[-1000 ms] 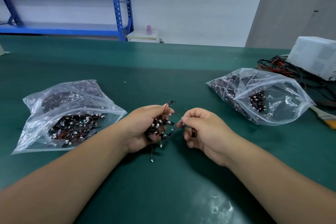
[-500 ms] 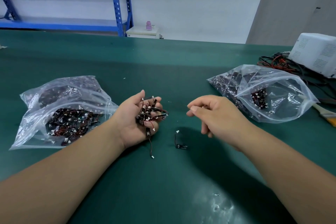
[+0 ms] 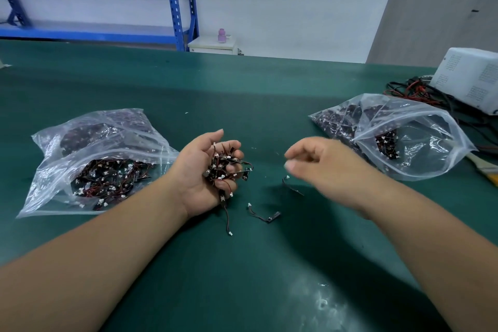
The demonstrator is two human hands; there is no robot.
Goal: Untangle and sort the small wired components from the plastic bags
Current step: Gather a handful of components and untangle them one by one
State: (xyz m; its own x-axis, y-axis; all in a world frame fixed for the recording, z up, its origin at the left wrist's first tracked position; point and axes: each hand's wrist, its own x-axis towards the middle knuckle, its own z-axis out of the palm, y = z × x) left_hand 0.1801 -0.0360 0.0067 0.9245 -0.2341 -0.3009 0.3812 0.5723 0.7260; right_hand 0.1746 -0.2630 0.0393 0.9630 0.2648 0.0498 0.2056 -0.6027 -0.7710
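Palm up, the left hand (image 3: 198, 170) cups a tangled black-and-red clump of wired components (image 3: 225, 166) in curled fingers. At its three o'clock the right hand (image 3: 323, 167) is blurred; its grip cannot be told.

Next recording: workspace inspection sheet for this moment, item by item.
Surface: green mat, pale smudges near the front.
Job's things: left bag and right bag, both holding components; tangle of wired components; loose component on the mat; second loose component nearer the right bag.
Clutter: brush, white box.
Grippers: left hand grips the tangle; right hand blurred, fingers loosely curled, nothing seen in it.
Cables: red and black leads beside the white box.
Surroundings: blue shelving, pink bottle on a cabinet.
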